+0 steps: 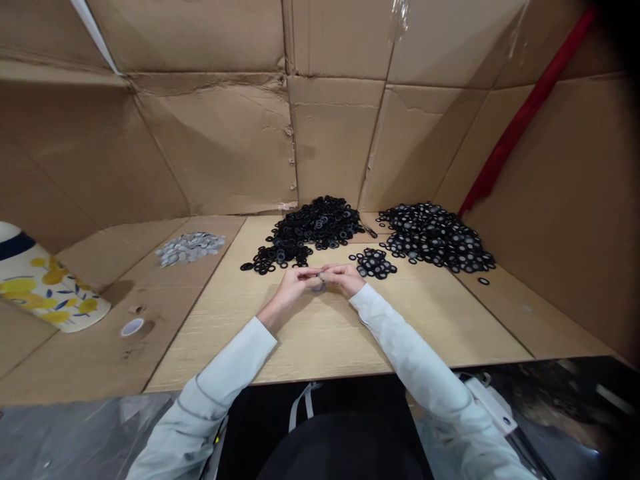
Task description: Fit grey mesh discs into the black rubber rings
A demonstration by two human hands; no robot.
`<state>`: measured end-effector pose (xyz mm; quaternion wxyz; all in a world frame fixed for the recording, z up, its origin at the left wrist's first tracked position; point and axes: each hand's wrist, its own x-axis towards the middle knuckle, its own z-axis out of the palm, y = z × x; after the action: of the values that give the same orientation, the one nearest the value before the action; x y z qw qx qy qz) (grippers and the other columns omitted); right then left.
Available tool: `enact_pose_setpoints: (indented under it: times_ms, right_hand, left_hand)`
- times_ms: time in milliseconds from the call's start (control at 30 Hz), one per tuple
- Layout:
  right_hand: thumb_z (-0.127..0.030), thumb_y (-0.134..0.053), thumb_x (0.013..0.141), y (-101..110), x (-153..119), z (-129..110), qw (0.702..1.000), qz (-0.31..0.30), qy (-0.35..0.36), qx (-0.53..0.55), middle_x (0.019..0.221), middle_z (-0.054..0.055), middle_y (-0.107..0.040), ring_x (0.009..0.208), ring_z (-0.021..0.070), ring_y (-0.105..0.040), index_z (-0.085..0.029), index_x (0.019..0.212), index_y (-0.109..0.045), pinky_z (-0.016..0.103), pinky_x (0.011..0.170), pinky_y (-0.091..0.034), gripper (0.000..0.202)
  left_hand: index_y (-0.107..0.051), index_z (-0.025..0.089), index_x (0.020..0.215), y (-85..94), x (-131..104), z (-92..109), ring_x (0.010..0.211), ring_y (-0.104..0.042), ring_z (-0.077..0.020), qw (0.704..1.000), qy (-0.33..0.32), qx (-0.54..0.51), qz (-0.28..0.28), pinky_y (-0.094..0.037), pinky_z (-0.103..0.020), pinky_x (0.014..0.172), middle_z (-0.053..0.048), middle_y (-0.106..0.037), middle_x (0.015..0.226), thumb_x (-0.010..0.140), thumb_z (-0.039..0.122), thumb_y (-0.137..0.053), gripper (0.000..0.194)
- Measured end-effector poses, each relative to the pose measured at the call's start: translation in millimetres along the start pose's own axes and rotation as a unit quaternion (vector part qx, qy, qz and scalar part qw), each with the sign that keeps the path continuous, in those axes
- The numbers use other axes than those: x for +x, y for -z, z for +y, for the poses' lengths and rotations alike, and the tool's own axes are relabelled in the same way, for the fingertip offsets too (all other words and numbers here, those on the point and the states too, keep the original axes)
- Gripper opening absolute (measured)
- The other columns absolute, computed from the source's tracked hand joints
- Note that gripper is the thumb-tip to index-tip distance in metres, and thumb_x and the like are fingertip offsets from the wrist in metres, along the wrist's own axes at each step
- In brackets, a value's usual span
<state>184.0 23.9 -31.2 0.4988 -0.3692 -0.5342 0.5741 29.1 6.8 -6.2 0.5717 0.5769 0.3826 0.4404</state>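
Worktop [320, 347] first: it bears the heap of black-rimmed discs [435, 237], then the black rings [320, 223] and silvery discs [190, 249]. My left hand [295, 283] and right hand [345, 279] meet before them, fingertips pinching a small piece [318, 287]. I seem mid-handling; next calls for light, even finger pressure.

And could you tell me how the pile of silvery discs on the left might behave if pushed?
The pile of silvery discs would probably spread and slide apart, since the pieces lie loose and overlapping. They look thin and flat, so they seem likelier to skid than roll.
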Motion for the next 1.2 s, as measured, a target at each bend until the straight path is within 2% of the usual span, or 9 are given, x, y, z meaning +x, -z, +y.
enact_pose_setpoints:
  times_ms: [167, 300, 467, 667, 800, 933, 1033, 1200]
  right_hand:
    - [-0.033, -0.075, 0.049, -1.1, 2.2, 5.9, 0.999, 0.040, 0.021, 0.000, 0.078, 0.004, -0.063, 0.079, 0.0164, -0.056, -0.018, 0.055, -0.069, 0.033, 0.082, -0.041, 0.018]
    - [-0.036, -0.075, 0.048, -2.9, 1.7, 2.3, 0.998, 0.045, 0.029, -0.028, 0.079, 0.005, -0.063, 0.081, 0.0176, -0.056, -0.018, 0.055, -0.069, 0.034, 0.083, -0.041, 0.020]
    - [-0.037, -0.076, 0.044, 0.3, 2.0, -9.0, 0.989, 0.070, 0.053, -0.116, 0.080, 0.007, -0.062, 0.086, 0.0204, -0.056, -0.017, 0.051, -0.067, 0.036, 0.085, -0.040, 0.023]
    - [-0.039, -0.075, 0.045, 5.1, 2.6, -11.4, 0.986, 0.089, 0.052, -0.134, 0.081, 0.008, -0.062, 0.086, 0.0209, -0.056, -0.015, 0.053, -0.067, 0.038, 0.087, -0.039, 0.026]
    - [-0.038, -0.074, 0.045, 3.2, 2.1, -8.8, 0.988, 0.066, 0.059, -0.129, 0.082, 0.008, -0.062, 0.085, 0.0206, -0.057, -0.016, 0.053, -0.068, 0.037, 0.086, -0.040, 0.025]
    - [-0.037, -0.075, 0.045, 0.5, 1.0, -8.1, 0.989, 0.056, 0.051, -0.126, 0.084, 0.008, -0.062, 0.081, 0.0195, -0.057, -0.016, 0.053, -0.068, 0.037, 0.083, -0.042, 0.024]
    - [-0.034, -0.076, 0.044, 0.2, 0.2, -10.0, 0.992, 0.047, 0.040, -0.114, 0.082, 0.006, -0.063, 0.081, 0.0187, -0.057, -0.016, 0.053, -0.068, 0.036, 0.086, -0.040, 0.022]
    - [-0.035, -0.076, 0.044, 0.7, -0.6, -11.1, 0.998, 0.028, -0.013, -0.060, 0.081, 0.006, -0.065, 0.079, 0.0184, -0.058, -0.017, 0.057, -0.070, 0.036, 0.085, -0.041, 0.024]
  left_hand:
    - [-0.067, 0.012, 0.098, -3.9, -2.6, 0.0, 0.073, -0.062, -0.0171, 0.999, -0.003, -0.018, -0.027, -0.046, -0.029, 0.069, -0.012, -0.069, 0.090, 0.057, 0.018, -0.072, 0.042]
    - [-0.067, 0.010, 0.097, -3.5, -1.5, -0.4, 0.067, -0.062, -0.0163, 1.000, 0.005, -0.014, 0.003, -0.047, -0.030, 0.068, -0.011, -0.070, 0.082, 0.058, 0.018, -0.071, 0.040]
    - [-0.065, 0.008, 0.096, 0.1, 1.9, 5.3, 0.063, -0.064, -0.0183, 0.998, 0.040, -0.027, 0.029, -0.049, -0.032, 0.067, -0.010, -0.070, 0.074, 0.049, 0.012, -0.077, 0.049]
    - [-0.067, 0.008, 0.084, -0.1, 0.4, 3.7, 0.077, -0.065, -0.0174, 0.990, 0.051, -0.131, 0.009, -0.048, -0.031, 0.080, -0.013, -0.069, 0.090, 0.059, 0.021, -0.074, 0.028]
    - [-0.068, 0.010, 0.077, -1.0, 0.3, -1.5, 0.076, -0.063, -0.0157, 0.986, 0.044, -0.161, 0.010, -0.050, -0.030, 0.079, -0.009, -0.068, 0.084, 0.063, 0.024, -0.071, 0.020]
    - [-0.068, 0.011, 0.072, -0.6, 1.6, -4.7, 0.076, -0.062, -0.0151, 0.981, 0.064, -0.185, 0.009, -0.050, -0.029, 0.077, -0.007, -0.068, 0.081, 0.062, 0.020, -0.071, 0.014]
    - [-0.068, 0.012, 0.071, 0.0, 2.2, -5.3, 0.078, -0.062, -0.0145, 0.976, 0.073, -0.206, 0.003, -0.049, -0.029, 0.079, -0.006, -0.068, 0.081, 0.062, 0.017, -0.071, 0.011]
    - [-0.068, 0.012, 0.072, 0.6, 0.7, -3.6, 0.076, -0.062, -0.0148, 0.981, 0.065, -0.184, 0.016, -0.049, -0.030, 0.080, -0.007, -0.069, 0.082, 0.061, 0.020, -0.071, 0.014]
